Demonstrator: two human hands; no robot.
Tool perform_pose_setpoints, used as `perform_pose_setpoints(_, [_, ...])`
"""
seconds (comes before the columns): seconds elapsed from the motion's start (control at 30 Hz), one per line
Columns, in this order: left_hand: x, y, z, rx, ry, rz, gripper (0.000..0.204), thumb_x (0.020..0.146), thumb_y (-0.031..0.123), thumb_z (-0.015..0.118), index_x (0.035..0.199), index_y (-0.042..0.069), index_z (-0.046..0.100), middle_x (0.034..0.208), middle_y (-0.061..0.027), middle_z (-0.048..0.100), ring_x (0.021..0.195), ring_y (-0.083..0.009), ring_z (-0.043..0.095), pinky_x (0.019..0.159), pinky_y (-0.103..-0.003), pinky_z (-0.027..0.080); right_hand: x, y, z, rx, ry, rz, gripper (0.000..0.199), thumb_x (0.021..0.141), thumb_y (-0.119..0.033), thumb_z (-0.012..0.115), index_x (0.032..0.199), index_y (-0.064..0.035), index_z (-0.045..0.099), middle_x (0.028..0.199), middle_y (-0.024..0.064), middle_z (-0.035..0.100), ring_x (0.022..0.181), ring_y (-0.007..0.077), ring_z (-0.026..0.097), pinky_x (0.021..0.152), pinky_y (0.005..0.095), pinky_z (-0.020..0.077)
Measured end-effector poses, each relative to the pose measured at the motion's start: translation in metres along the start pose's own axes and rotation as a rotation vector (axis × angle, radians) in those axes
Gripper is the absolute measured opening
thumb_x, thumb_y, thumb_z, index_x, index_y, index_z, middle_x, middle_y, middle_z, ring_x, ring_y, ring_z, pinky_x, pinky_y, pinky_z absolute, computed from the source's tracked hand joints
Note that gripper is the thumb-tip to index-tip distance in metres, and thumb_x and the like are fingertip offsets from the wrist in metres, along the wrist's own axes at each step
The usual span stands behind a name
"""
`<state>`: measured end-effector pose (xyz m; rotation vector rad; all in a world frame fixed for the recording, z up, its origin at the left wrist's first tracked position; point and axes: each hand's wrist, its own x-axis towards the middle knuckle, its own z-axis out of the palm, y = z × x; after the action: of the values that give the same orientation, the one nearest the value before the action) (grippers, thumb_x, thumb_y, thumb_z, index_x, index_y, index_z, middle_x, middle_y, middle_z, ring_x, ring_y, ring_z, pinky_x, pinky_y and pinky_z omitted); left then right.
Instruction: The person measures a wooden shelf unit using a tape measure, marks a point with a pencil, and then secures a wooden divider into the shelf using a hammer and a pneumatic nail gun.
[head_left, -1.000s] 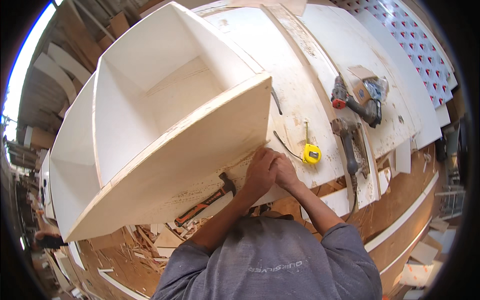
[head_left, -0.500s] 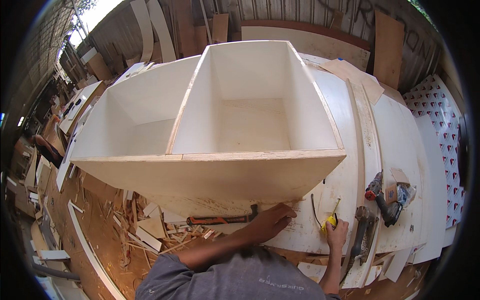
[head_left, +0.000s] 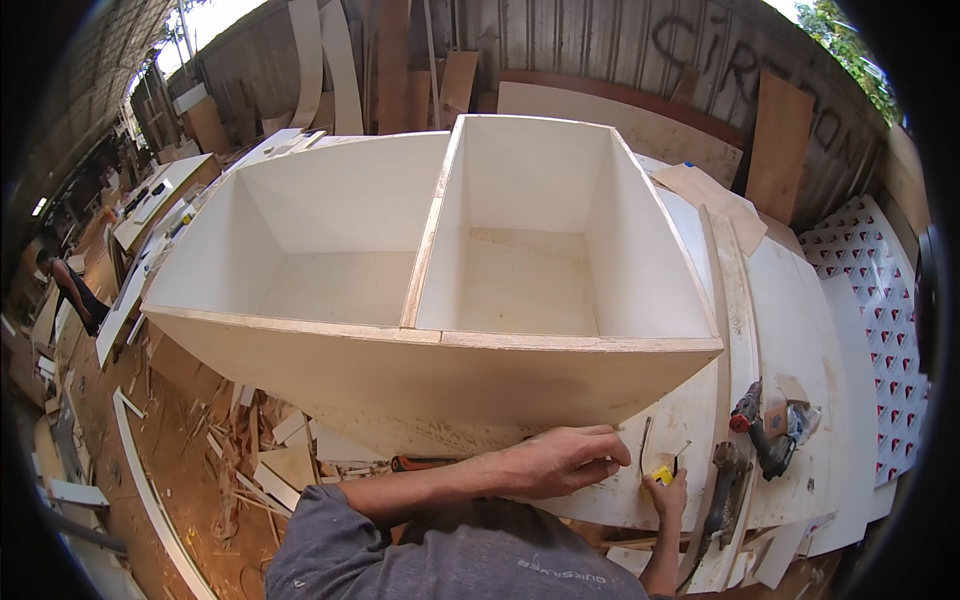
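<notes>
A large white open-topped box (head_left: 560, 365) with two compartments stands on the pale work surface in front of me. My left hand (head_left: 570, 462) is at its near right corner, fingers loosely bent and apart, nothing visible in them. Close by on the right, my right hand (head_left: 668, 498) is closed around a yellow tape measure (head_left: 662, 475), from which a short bit of blade sticks out. A thin dark strip (head_left: 645, 437) lies between the two hands. Beneath my left forearm, part of a hammer's orange and black handle (head_left: 422, 463) shows; its head is hidden.
A cordless drill (head_left: 765, 435) lies at right near a small cardboard box (head_left: 790, 390). Left of it is a dark power tool (head_left: 722, 490) beside a long board (head_left: 738, 300). Wood offcuts (head_left: 290, 465) litter the floor at left. Another person (head_left: 75, 290) stands far left.
My left hand has moved right, and its forearm now covers most of the hammer. The tape measure remains in my right hand, its visible blade shorter. The box sits lower in view.
</notes>
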<state>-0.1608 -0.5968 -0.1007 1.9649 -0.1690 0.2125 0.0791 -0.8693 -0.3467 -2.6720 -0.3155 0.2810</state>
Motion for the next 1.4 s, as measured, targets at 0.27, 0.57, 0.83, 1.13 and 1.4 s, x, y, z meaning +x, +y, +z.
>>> perform_pose_setpoints(0.27, [-0.037, 0.029, -0.066, 0.129, -0.105, 0.18, 0.014, 0.093, 0.015, 0.058, 0.106, 0.007, 0.058, 0.1, -0.0115, 0.058, 0.097, -0.0308, 0.058, 0.081, -0.041, 0.047, -0.028, 0.013, 0.001, 0.867, 0.065, 0.38, 0.05, 0.079, -0.042, 0.076, 0.105, -0.0068, 0.05, 0.087, 0.0045, 0.056, 0.076, 0.0132, 0.056, 0.064, 0.0275, 0.0457])
perform_pose_setpoints(0.57, [-0.016, 0.087, -0.138, 0.416, 0.115, 0.465, 0.017, 0.092, 0.017, 0.06, 0.1, 0.001, 0.058, 0.097, -0.0146, 0.059, 0.091, -0.0281, 0.058, 0.077, -0.039, 0.049, -0.084, -0.201, -0.223, 1.029, 0.606, -0.478, 0.048, 0.095, -0.037, 0.061, 0.125, -0.0031, 0.047, 0.117, 0.008, 0.053, 0.102, 0.0147, 0.053, 0.089, 0.0303, 0.0436])
perform_pose_setpoints(0.83, [0.063, 0.118, -0.21, 0.607, 0.503, 0.251, 0.036, 0.099, 0.029, 0.048, 0.105, -0.006, 0.053, 0.099, -0.0205, 0.058, 0.093, -0.0252, 0.059, 0.077, -0.039, 0.052, -0.082, -0.445, -0.24, 0.711, 0.399, -0.954, 0.041, 0.085, -0.03, 0.075, 0.107, -0.0056, 0.05, 0.093, 0.0045, 0.054, 0.082, 0.0114, 0.058, 0.072, 0.0246, 0.0507])
perform_pose_setpoints(1.13, [0.102, 0.071, -0.293, -0.244, 0.523, -0.008, 0.038, 0.101, 0.036, 0.046, 0.114, 0.0, 0.049, 0.101, -0.0115, 0.057, 0.09, -0.0171, 0.061, 0.081, -0.032, 0.055, -0.031, -0.557, -0.209, 0.345, 0.304, -1.32, 0.045, 0.09, -0.039, 0.066, 0.113, -0.0047, 0.05, 0.095, 0.0146, 0.062, 0.086, 0.0267, 0.066, 0.073, 0.0394, 0.0527])
perform_pose_setpoints(1.4, [0.143, 0.025, -0.387, 0.32, 0.403, -0.183, 0.05, 0.096, 0.05, 0.051, 0.109, 0.005, 0.067, 0.088, -0.0071, 0.064, 0.082, -0.0118, 0.063, 0.072, -0.028, 0.054, 0.104, -0.641, -0.225, 0.286, 0.455, -1.559, 0.046, 0.095, -0.046, 0.057, 0.126, -0.0126, 0.055, 0.095, 0.0072, 0.065, 0.076, 0.018, 0.062, 0.065, 0.0322, 0.0512])
